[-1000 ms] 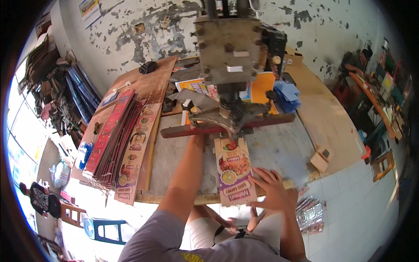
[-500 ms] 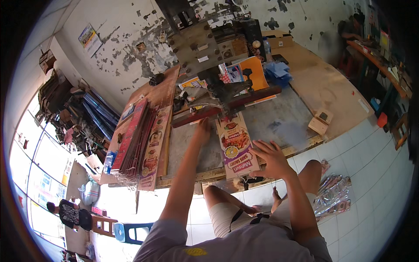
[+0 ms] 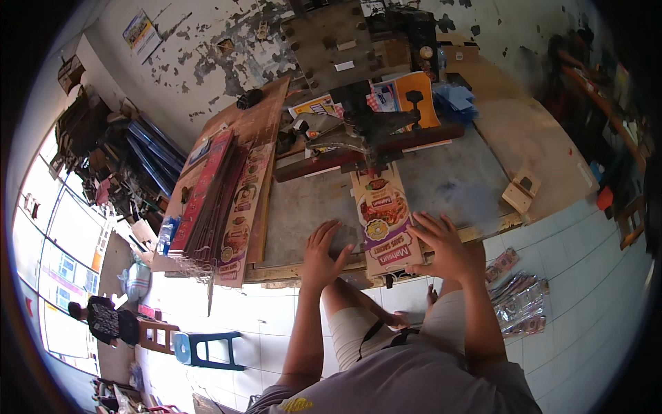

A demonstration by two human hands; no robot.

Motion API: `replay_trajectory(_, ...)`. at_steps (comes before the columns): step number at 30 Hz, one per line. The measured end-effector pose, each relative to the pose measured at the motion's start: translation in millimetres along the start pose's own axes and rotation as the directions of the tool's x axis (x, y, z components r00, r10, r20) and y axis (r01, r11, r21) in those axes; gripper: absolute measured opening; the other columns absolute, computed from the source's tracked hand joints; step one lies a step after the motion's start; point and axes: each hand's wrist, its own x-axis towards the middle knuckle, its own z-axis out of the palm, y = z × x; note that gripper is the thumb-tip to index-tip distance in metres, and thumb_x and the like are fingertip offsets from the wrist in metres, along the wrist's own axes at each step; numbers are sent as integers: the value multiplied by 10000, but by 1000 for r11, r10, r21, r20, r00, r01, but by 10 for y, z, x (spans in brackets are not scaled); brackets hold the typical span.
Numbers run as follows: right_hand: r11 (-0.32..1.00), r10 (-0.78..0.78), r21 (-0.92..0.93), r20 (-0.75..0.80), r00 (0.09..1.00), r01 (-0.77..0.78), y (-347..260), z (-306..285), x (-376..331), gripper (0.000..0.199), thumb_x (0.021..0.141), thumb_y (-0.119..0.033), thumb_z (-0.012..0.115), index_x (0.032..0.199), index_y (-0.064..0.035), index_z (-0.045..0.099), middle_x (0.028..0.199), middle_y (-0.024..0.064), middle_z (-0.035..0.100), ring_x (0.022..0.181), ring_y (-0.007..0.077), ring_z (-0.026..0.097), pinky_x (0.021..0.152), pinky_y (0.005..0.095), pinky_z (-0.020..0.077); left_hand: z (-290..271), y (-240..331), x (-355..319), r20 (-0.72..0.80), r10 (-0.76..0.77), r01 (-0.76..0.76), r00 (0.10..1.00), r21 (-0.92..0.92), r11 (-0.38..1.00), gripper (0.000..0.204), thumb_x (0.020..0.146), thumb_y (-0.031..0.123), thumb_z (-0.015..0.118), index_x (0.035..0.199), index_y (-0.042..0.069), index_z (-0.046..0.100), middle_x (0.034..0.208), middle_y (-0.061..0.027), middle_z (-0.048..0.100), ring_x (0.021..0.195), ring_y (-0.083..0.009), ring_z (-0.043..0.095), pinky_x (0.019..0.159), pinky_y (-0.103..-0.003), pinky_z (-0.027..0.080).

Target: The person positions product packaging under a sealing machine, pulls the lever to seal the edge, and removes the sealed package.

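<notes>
A long printed cardboard strip (image 3: 386, 215), tan with food pictures and a purple band, lies on the grey work plate (image 3: 303, 207), its far end under the bar of a dark metal press (image 3: 358, 131). My right hand (image 3: 448, 250) rests at the strip's right edge near its front end, fingers spread, fingertips touching or very close to it. To the left of the strip, my left hand (image 3: 325, 254) is over the plate's front edge, thumb and fingers apart, holding nothing. The strip's far end is hidden beneath the press.
A stack of red-edged printed strips (image 3: 210, 196) stands left, with a tan one (image 3: 245, 207) beside it. A small wooden block (image 3: 520, 191) sits at the right. Plastic packs (image 3: 517, 303) and a blue stool (image 3: 207, 350) are on the floor. Another person (image 3: 107, 322) is at lower left.
My left hand has come back toward me from beside the press bar to the front edge, its fingers now apart. My right hand stays by the strip. The view has shifted slightly.
</notes>
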Motion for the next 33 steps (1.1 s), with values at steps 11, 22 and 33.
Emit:
replay_trajectory(11,998,22,50,30,999,-23,33,-7,36,912,701,-495,893,1459,-103,571,1640,130,375,1526,275,336,1279,540,180,-29,-16,-5,-12,-19,19,1000,20,1000,444,860,253,780,1258,77,689,1401,-108,624,1368,-326,526,1119,-473,416)
replay_trajectory(22,997,53,59,55,997,-57,-33,-66,89,870,698,-475,902,1422,-100,598,1637,119,377,1522,275,342,1276,546,189,-43,12,53,-6,-59,59,998,3,998,370,867,172,754,1217,64,702,1376,-114,647,1347,-334,551,1123,-473,417)
replay_trajectory(33,997,40,60,41,998,-42,13,-56,100,835,718,-501,872,1402,-103,607,1612,145,396,1498,304,372,1258,577,200,-21,25,94,-2,-82,82,997,19,996,353,867,174,750,1200,65,708,1359,-110,654,1349,-326,550,1117,-470,415)
